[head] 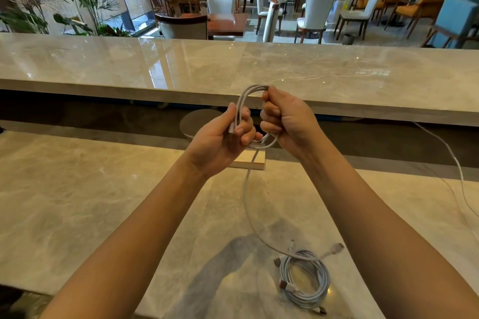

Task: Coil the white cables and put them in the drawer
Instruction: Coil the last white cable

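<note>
Finished coils of white cable (303,280) lie on the marble worktop (77,202) near the right forearm. Above them, the left hand (228,137) and the right hand (287,122) each curl their fingers tightly round a half-wound cable (246,96), held in mid-air. Its loose tail trails down to the worktop beside the coils.

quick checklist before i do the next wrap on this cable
1. Left hand grips the cable loops: ok.
2. Right hand grips the loops' other side: ok.
3. Cable fully wound: not ok, a tail hangs to the counter.
4. Tail free of the coiled bundle: cannot tell, its end lies right by it.
5. Loose cable at the right wound: not ok.
6. Drawer open and near: cannot tell, none in view.
</note>
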Available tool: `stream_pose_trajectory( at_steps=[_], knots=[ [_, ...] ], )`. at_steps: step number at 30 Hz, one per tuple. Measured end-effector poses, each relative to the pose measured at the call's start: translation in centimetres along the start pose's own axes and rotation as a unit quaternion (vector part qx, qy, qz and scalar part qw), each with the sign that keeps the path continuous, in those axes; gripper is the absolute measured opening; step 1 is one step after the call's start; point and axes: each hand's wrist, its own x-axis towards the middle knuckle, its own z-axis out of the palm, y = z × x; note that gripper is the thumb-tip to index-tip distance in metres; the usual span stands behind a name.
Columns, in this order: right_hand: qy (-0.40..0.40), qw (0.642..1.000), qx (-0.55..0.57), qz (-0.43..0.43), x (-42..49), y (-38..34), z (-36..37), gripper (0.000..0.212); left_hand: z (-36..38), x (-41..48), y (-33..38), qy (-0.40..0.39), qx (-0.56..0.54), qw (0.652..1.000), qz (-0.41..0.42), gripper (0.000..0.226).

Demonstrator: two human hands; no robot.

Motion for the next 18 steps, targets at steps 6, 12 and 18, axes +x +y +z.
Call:
stream_pose_trajectory(
  at_steps=[6,12,18],
  knots=[
    [-0.056,0.992,-0.113,0.023,-0.8,-0.7,-1.6,0.027,-0.1,0.3,1.1,0.0,-0.074,0.997,0.036,0.045],
    [-0.052,0.965,-0.257,0.02,-1.5,-0.9,-2.9,0.03,-0.7,0.2,1.1,0.003,-0.158,0.987,0.006,0.044],
    [0.083,0.936,-0.327,-0.095,-0.8,-0.8,-1.5,0.028,-0.1,-0.3,-0.7,-0.031,-0.197,0.978,-0.057,0.037]
  ],
)
